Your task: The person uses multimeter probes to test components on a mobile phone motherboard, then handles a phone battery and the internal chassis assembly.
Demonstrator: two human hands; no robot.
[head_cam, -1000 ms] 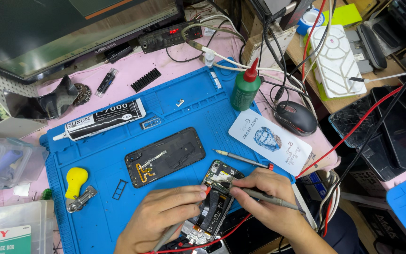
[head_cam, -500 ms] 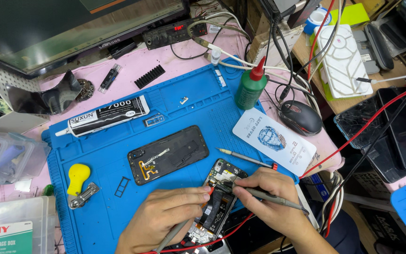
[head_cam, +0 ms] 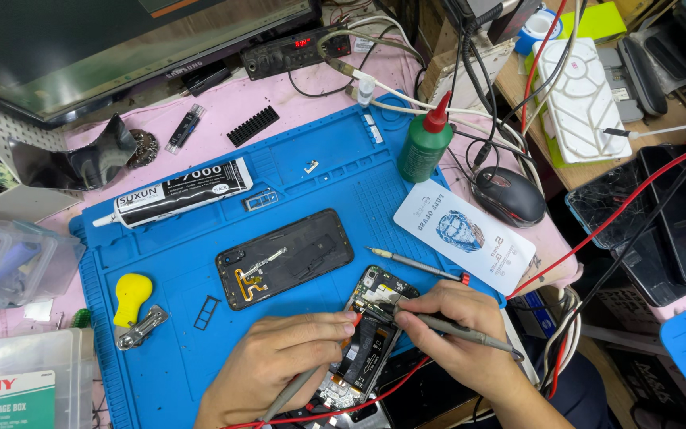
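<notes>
**Two probe tips close together on an opened phone**

At the near edge of the blue work mat, an opened phone lies with its boards and flex cables bare, tilted toward the person. The left hand has its grip clenched round a grey probe with a red collar near the tip; the right hand pinches a second grey probe like a pen. Both tips meet the upper part of the phone, just beside each other near the camera end.

The chief risk, as I judge it, is a slip. With the tips so near, a small twitch of either hand could bridge two neighbouring contacts or scrape a flex cable. The phone rests loose on the mat, pinned only by the fingers, so pressure from one probe could rock or slide it and throw the other tip off its spot.

A red lead loops under the wrists, touching the phone's lower end; a tug on it could drag the probe or the phone. Well apart on the mat lie the phone's back cover, a glue tube, a green bottle and a thin tool just beyond the right knuckles, where a lifted hand could knock it. Tiny loose parts near the mat's upper half could scatter if the mat is jolted.
</notes>
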